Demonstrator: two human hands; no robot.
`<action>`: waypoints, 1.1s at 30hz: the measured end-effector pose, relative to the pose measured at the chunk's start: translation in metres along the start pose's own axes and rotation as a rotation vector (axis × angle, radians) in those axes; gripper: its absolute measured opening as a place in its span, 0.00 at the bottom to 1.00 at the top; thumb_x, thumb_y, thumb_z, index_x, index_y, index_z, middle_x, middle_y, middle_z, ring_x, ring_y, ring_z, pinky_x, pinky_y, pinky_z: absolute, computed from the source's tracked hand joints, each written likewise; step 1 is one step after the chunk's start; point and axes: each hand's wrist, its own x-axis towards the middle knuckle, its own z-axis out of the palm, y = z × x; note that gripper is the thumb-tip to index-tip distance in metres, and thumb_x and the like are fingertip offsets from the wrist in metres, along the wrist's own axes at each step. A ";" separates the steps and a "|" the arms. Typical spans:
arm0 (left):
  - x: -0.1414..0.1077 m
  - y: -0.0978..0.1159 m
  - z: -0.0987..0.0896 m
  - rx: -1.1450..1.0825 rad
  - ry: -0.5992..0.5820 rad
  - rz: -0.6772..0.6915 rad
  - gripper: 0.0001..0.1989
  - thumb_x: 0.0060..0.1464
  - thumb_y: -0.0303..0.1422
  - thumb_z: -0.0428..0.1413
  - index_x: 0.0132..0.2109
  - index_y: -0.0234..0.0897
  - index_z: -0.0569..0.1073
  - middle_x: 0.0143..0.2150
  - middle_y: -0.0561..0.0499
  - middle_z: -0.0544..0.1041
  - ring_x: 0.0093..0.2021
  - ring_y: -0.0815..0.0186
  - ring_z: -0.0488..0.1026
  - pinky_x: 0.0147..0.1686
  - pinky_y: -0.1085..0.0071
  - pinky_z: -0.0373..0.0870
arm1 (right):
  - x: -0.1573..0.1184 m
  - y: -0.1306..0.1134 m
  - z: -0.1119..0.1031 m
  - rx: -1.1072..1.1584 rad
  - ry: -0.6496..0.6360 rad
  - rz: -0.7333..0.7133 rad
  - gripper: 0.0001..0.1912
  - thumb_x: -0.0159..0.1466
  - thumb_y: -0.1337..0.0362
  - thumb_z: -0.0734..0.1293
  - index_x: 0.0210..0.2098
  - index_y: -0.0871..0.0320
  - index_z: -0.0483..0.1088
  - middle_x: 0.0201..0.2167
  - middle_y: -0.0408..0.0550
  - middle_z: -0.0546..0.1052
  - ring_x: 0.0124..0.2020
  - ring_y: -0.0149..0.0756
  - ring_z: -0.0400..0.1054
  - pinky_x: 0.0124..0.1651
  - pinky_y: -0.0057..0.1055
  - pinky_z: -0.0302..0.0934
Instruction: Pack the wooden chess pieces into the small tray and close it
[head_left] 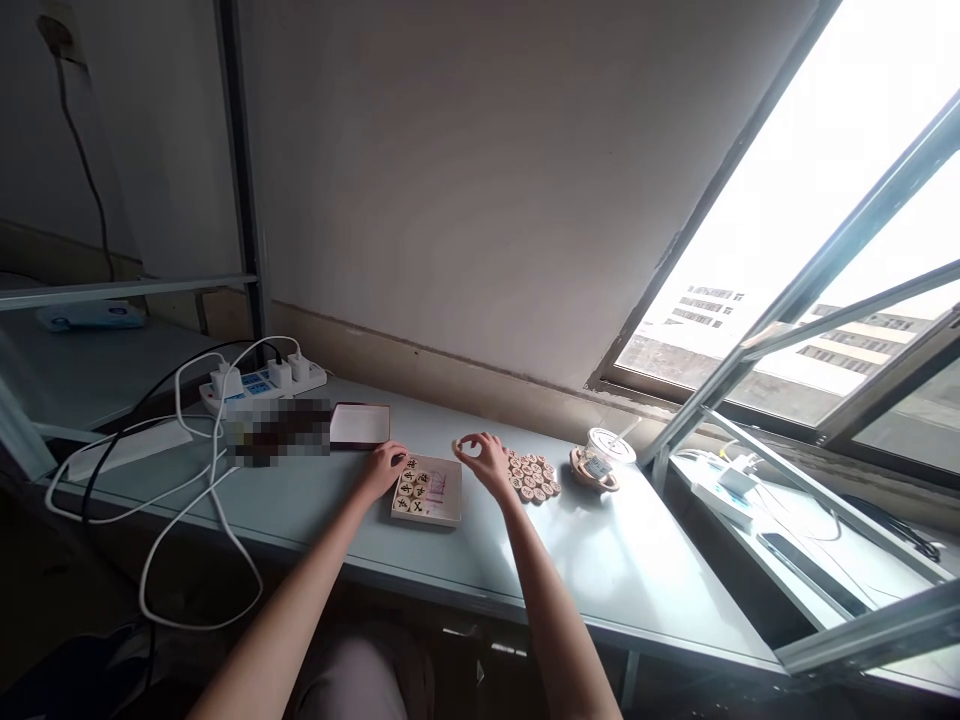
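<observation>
An open, shallow white box (448,505) lies on the table, with several round Chinese chess pieces (409,490) in its left part and a printed picture on its floor at right. My left hand (382,468) is at the box's upper left corner, fingers curled in against its edge. Above the box's upper right corner, my right hand (486,462) pinches a pale Chinese chess piece (456,448) between thumb and fingertips. A cluster of face-up pieces (534,477) lies on the table just right of that hand.
A dark-edged box lid (360,424) lies behind my left hand. At right, a lidded plastic cup with a straw (611,446) stands by a brown holder (592,478). A power strip (262,385) and white cables (217,500) occupy the left. A metal frame (690,425) borders the right side.
</observation>
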 end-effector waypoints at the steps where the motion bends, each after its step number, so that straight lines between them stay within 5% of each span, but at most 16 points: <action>1: 0.000 0.000 0.000 0.000 0.005 0.005 0.11 0.52 0.34 0.49 0.32 0.36 0.74 0.38 0.45 0.75 0.41 0.61 0.72 0.45 0.64 0.67 | 0.000 0.009 -0.001 -0.032 0.005 0.055 0.15 0.60 0.49 0.61 0.39 0.50 0.71 0.38 0.45 0.71 0.42 0.39 0.61 0.43 0.35 0.51; 6: -0.001 0.000 0.001 0.002 0.005 0.001 0.10 0.52 0.34 0.49 0.31 0.37 0.73 0.38 0.47 0.74 0.40 0.62 0.71 0.45 0.65 0.67 | -0.013 0.029 -0.004 -0.195 -0.029 0.080 0.13 0.59 0.60 0.63 0.43 0.53 0.70 0.42 0.50 0.71 0.45 0.42 0.60 0.47 0.39 0.50; 14: -0.001 0.000 -0.001 0.014 -0.016 -0.015 0.09 0.51 0.33 0.49 0.31 0.37 0.73 0.38 0.47 0.73 0.41 0.62 0.70 0.46 0.65 0.66 | -0.042 -0.035 0.002 -0.116 -0.269 -0.407 0.15 0.62 0.61 0.63 0.49 0.47 0.67 0.48 0.46 0.71 0.47 0.39 0.62 0.47 0.36 0.51; 28: -0.001 0.005 -0.002 0.041 -0.015 -0.011 0.09 0.52 0.33 0.49 0.33 0.36 0.73 0.38 0.46 0.73 0.40 0.62 0.70 0.45 0.65 0.66 | -0.024 -0.047 0.014 -0.157 -0.264 -0.462 0.14 0.60 0.59 0.66 0.46 0.49 0.69 0.44 0.47 0.71 0.44 0.39 0.63 0.44 0.34 0.52; 33: -0.001 0.002 -0.002 0.045 -0.025 0.000 0.09 0.52 0.33 0.49 0.33 0.36 0.73 0.39 0.46 0.73 0.40 0.62 0.71 0.44 0.65 0.67 | -0.019 -0.027 0.003 -0.041 -0.180 -0.384 0.12 0.60 0.54 0.65 0.40 0.53 0.71 0.42 0.48 0.70 0.44 0.38 0.61 0.43 0.32 0.54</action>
